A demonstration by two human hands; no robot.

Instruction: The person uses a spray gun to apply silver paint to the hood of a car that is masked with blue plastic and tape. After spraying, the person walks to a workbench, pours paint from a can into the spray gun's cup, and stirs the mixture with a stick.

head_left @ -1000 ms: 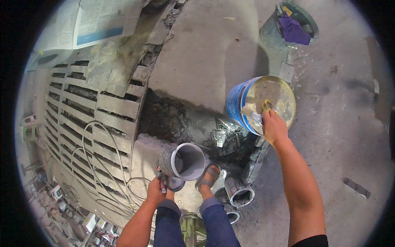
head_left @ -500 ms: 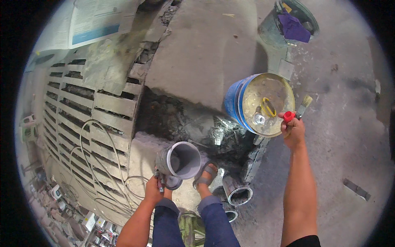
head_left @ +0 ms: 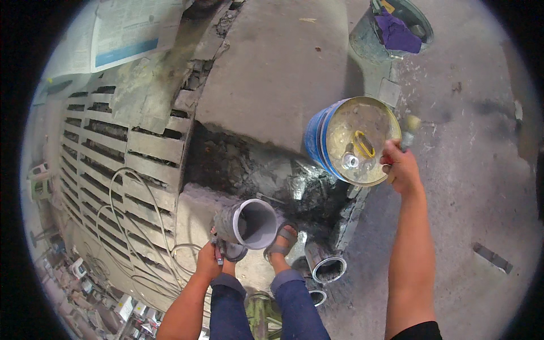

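**Beside the blue drum [head_left: 318,136]: one brush [head_left: 409,129], one grey pot [head_left: 226,222]**

At the drum's right edge, your right grip [head_left: 403,170] is clamped on the brush; pale bristles point away from you, blurred. Your left grip [head_left: 209,262] is closed round a dark-and-red handle [head_left: 219,255] next to the pot. Cannot tell whether handle and pot are joined.

Pot: near your two sandalled feet [head_left: 288,233], mouth towards you. Pale inner wall, one darker patch inside; cannot tell what that is.

Drum: one, topped by a yellowish lid [head_left: 374,122] bearing one yellow ring [head_left: 364,144] and one small clear cap [head_left: 350,161]. Contents hidden.

Bucket [head_left: 364,44]: one, dark, far right corner. One purple cloth [head_left: 396,34] hangs over its rim; one yellow piece [head_left: 387,7] and one grey lump [head_left: 418,30] within.

Metal-rimmed cylinders [head_left: 315,255]: two, right of your feet, one nearer you and partly hidden. Insides unclear.
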